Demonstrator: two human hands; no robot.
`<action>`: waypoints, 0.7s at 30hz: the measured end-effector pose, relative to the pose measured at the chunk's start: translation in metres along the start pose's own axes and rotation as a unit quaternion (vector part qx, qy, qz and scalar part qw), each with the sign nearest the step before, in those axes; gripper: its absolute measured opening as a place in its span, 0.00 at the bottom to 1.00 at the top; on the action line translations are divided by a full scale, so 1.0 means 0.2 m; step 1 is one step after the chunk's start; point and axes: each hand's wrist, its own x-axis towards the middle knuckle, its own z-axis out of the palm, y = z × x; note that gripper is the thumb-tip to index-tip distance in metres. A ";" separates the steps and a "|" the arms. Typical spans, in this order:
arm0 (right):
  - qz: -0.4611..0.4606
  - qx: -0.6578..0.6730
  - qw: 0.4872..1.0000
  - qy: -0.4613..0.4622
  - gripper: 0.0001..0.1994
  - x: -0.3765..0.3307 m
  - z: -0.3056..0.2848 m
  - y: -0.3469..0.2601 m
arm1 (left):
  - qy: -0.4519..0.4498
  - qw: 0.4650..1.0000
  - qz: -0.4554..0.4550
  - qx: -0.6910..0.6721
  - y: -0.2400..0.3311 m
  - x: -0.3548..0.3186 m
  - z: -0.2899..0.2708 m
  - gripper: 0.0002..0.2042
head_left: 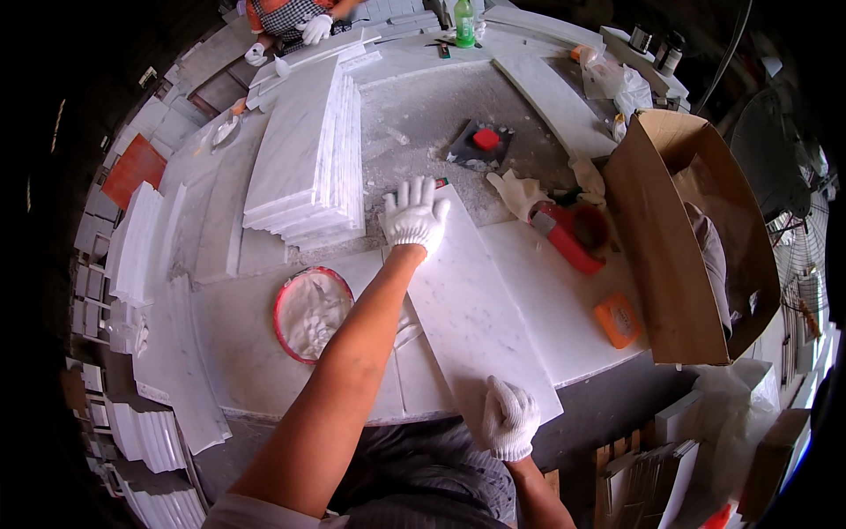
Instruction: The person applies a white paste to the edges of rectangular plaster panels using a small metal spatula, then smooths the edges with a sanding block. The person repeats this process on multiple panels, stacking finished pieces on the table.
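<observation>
From here I make out a smooth marble slab (480,309), knitted cloth gloves (414,220), a matt cardboard box (663,256), a glossy plastic bottle (464,25) and a rough-topped desk (432,101).

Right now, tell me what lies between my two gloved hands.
In the head view, only a bare stretch of the pale, grey-flecked slab lies between your left hand and right hand.

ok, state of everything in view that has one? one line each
Left hand: gloved, flat, fingers spread
Right hand: gloved, fingers curled
Pale slab: lying flat
Slab stack: piled flat
Red-rimmed bowl: uncovered, white material inside
Cardboard box: open
Green bottle: upright
Orange block: lying flat
</observation>
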 end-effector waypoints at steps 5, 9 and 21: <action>-0.012 0.019 1.000 0.003 0.18 -0.03 0.01 0.01 | -0.063 0.992 0.110 -0.003 0.23 -0.19 0.00 0.34; 0.002 0.059 0.998 0.027 0.18 -0.07 0.03 0.05 | -0.007 0.976 0.200 -0.081 0.37 -0.43 -0.03 0.33; 0.081 0.170 0.975 0.113 0.14 -0.17 0.06 0.11 | -0.004 0.921 0.318 -0.225 0.55 -1.10 -0.22 0.30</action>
